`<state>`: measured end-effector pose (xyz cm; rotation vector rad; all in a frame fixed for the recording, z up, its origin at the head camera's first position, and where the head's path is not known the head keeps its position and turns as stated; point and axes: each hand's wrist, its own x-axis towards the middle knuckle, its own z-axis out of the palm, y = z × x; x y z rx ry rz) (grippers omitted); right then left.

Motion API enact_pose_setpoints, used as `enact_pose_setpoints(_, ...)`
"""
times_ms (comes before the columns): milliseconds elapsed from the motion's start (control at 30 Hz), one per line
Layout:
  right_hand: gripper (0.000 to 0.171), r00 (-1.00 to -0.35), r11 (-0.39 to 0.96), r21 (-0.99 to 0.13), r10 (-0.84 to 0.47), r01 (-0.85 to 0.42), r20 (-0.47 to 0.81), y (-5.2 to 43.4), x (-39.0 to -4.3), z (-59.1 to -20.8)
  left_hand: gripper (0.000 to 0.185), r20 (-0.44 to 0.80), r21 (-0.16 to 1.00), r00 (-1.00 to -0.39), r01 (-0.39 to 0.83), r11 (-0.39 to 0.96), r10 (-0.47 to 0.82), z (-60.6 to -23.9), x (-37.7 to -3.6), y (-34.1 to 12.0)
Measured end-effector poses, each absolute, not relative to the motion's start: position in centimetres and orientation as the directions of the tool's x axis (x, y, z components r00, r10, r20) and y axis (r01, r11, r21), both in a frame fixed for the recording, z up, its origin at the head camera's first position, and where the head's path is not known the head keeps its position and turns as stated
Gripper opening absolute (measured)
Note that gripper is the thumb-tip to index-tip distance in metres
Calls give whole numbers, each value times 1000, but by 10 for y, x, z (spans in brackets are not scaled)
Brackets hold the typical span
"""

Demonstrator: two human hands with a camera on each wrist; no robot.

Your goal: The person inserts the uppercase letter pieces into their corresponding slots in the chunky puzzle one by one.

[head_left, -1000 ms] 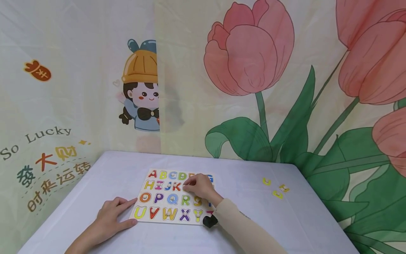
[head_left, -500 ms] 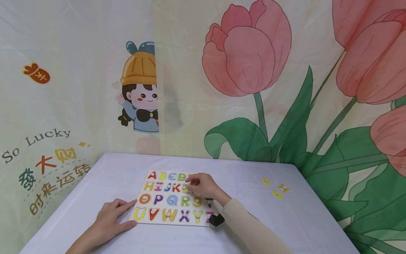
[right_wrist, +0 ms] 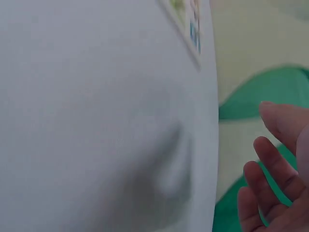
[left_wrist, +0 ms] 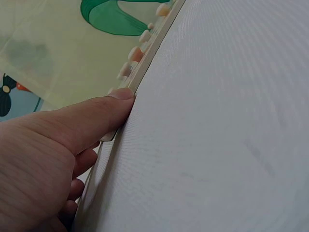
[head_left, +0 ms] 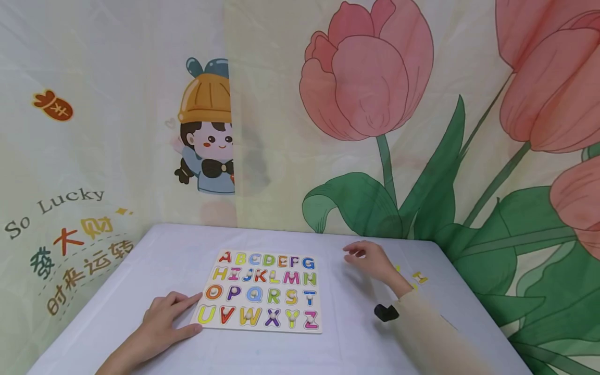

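Observation:
A wooden alphabet puzzle board [head_left: 244, 302] lies flat on the white table, its colourful letters A to Z set in rows. Small knobs stand up from the letters, seen edge-on in the left wrist view. My left hand [head_left: 161, 323] rests at the board's left side, index finger stretched to the edge and thumb on the near corner; the thumb [left_wrist: 104, 113] shows close up on the edge. To the right of the board my right hand [head_left: 372, 263] is above the table, fingers loosely bent [right_wrist: 268, 181] and holding nothing.
On the right of the table lies a yellowish letter-shaped piece [head_left: 420, 277]. Two more yellow pieces are mostly hidden behind my right hand and wrist. A black device [head_left: 386, 312] sits at the right wrist. A tulip-printed curtain [head_left: 272, 104] hangs behind the table.
My right hand has released the L piece, lifted off the board and moved right, uncovering the letters there. The left hand stays in place.

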<state>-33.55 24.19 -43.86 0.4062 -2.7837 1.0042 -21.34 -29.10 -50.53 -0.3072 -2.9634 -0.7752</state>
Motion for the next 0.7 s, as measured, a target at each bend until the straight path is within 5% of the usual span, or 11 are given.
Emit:
enact_pose_setpoints(367,31,-988,799,-592,-15,-105,155,347,-338,-459,87,110,471,-978,210,857,180,-506,-213,-292)
enact_pose_setpoints(700,33,-991,812,-583,52,-29,121,378,-334,-480,87,76,481,-984,180,858,163,-504,-214,-290)
